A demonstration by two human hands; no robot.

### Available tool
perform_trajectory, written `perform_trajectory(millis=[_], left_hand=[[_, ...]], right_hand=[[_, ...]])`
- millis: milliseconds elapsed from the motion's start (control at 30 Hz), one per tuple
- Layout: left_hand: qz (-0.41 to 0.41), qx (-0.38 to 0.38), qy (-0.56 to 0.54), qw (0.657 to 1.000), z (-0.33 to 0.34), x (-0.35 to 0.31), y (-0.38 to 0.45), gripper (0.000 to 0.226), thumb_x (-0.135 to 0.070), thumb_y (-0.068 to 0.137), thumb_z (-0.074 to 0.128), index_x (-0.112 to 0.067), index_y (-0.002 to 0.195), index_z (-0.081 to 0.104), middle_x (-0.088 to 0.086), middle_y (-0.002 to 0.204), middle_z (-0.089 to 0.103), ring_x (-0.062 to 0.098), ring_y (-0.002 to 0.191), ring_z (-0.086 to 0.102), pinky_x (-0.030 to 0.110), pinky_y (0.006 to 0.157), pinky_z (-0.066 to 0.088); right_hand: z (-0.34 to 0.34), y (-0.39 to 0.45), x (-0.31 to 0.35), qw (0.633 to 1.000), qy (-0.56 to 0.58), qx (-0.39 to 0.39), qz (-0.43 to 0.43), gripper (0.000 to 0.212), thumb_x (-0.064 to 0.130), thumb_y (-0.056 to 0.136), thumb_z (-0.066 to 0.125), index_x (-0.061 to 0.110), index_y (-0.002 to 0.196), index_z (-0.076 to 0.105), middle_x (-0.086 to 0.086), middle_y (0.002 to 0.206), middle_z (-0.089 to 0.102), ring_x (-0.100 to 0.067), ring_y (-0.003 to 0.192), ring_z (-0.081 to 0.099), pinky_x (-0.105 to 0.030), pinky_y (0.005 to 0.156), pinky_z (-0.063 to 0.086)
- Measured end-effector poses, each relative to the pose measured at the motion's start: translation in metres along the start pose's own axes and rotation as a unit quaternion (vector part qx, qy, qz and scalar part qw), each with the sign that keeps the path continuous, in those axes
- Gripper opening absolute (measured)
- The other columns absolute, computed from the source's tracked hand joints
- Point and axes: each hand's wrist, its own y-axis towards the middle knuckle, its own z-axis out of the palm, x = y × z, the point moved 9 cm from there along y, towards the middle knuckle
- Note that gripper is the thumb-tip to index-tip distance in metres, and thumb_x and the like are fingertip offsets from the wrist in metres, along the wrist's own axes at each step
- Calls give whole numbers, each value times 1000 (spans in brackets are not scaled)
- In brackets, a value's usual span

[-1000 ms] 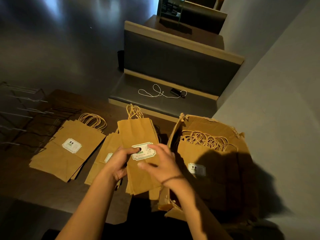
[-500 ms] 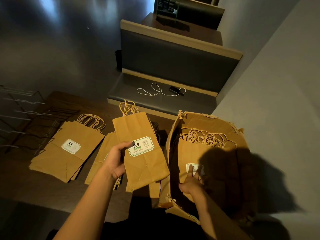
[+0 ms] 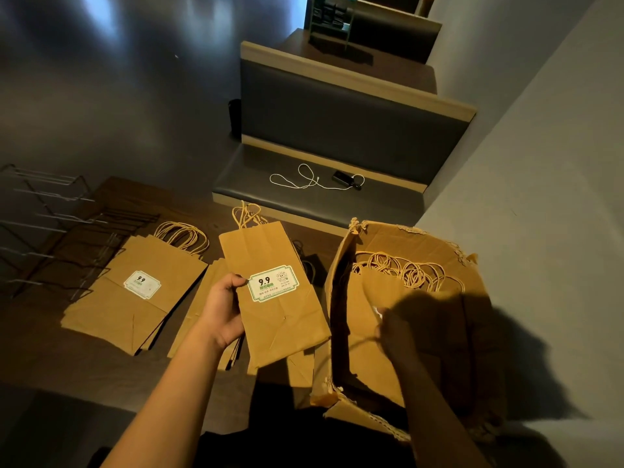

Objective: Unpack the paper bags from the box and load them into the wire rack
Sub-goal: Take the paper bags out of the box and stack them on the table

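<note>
My left hand (image 3: 223, 310) grips a flat brown paper bag (image 3: 270, 298) with a white and green label, held above the table. My right hand (image 3: 410, 332) is down inside the torn cardboard box (image 3: 337, 282), in shadow, its fingers pinching the top bag of the stack (image 3: 398, 298) that lies there with twisted rope handles. A pile of bags (image 3: 135, 298) lies on the table to the left, and a second pile (image 3: 199, 309) sits under my left hand. The wire rack (image 3: 50, 238) stands at the far left of the table.
The dark wooden table (image 3: 50, 349) carries the piles, rack and box. Beyond it a grey padded bench seat (image 3: 304, 201) holds a white cable (image 3: 304, 179) and a small black device. A grey wall (image 3: 540, 163) rises on the right.
My right hand has left the held bag and gone into the box, now gripping the top bag there. My left hand has lifted its bag slightly and keeps holding it.
</note>
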Motion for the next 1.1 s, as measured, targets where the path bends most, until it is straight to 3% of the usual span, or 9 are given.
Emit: perform_trajectory(millis=[100, 200, 333, 400, 500, 667, 833, 933, 1100], left_hand=[[-7, -16, 30, 999, -8, -3, 3, 29, -21, 103, 38, -10, 115, 62, 14, 95, 77, 28, 80, 76, 39, 72, 61], [1, -32, 60, 998, -19, -13, 4, 26, -24, 107, 42, -8, 117, 61, 14, 94, 77, 24, 76, 76, 36, 64, 64], [31, -36, 73, 996, -26, -25, 8, 22, -23, 106, 48, -11, 123, 58, 15, 100, 77, 25, 80, 77, 39, 63, 64], [28, -40, 76, 996, -25, -24, 7, 18, -22, 107, 47, -13, 118, 58, 12, 92, 78, 23, 75, 77, 34, 57, 62], [30, -40, 100, 994, -28, -24, 4, 20, -20, 108, 46, -9, 119, 59, 10, 85, 78, 18, 68, 75, 27, 53, 59], [21, -19, 91, 995, -45, -27, 4, 27, -28, 106, 49, -15, 126, 61, 17, 119, 72, 31, 109, 69, 49, 99, 54], [15, -21, 83, 996, -74, -29, 10, 45, -43, 103, 52, -8, 130, 59, 20, 119, 71, 35, 113, 68, 50, 103, 50], [-12, -36, 96, 995, -122, -16, 22, 59, -30, 91, 75, -6, 139, 51, 27, 133, 62, 39, 125, 61, 56, 114, 40], [-22, -35, 195, 980, -138, 8, 23, 29, 0, 96, 61, -1, 125, 58, 20, 113, 73, 30, 107, 71, 40, 93, 57]], right_hand=[[-52, -28, 31, 996, 39, -77, -10, 17, 9, 103, 45, 10, 110, 61, -13, 101, 66, -31, 92, 66, -47, 80, 58], [-81, -56, 68, 991, 82, -100, -44, 28, 13, 106, 38, 20, 127, 56, 0, 100, 60, -21, 90, 64, -49, 81, 60], [-91, -93, 141, 969, 0, -160, -189, 38, 12, 103, 48, 14, 141, 51, -2, 93, 68, -7, 72, 65, -22, 62, 57], [-76, -111, 177, 963, 15, -134, -235, 43, 5, 102, 51, 8, 145, 49, -9, 107, 70, -9, 83, 68, -15, 68, 54], [-61, -137, 226, 958, 38, -105, -263, 48, -8, 99, 47, 4, 146, 48, -16, 143, 56, -24, 126, 59, -27, 101, 50], [22, -177, 281, 950, -92, 12, -299, 62, -5, 99, 44, 23, 154, 37, -5, 164, 29, -28, 141, 42, -42, 117, 33], [127, -203, 291, 908, -137, 131, -373, 61, 6, 94, 54, 17, 151, 36, -11, 146, 48, -30, 135, 41, -40, 111, 37], [150, -199, 283, 915, -110, 157, -355, 45, 11, 93, 51, 21, 137, 47, -9, 127, 58, -27, 121, 50, -40, 102, 44], [165, -182, 256, 917, -134, 161, -340, 43, 15, 90, 52, 27, 131, 49, -2, 127, 51, -23, 120, 46, -41, 103, 45]])
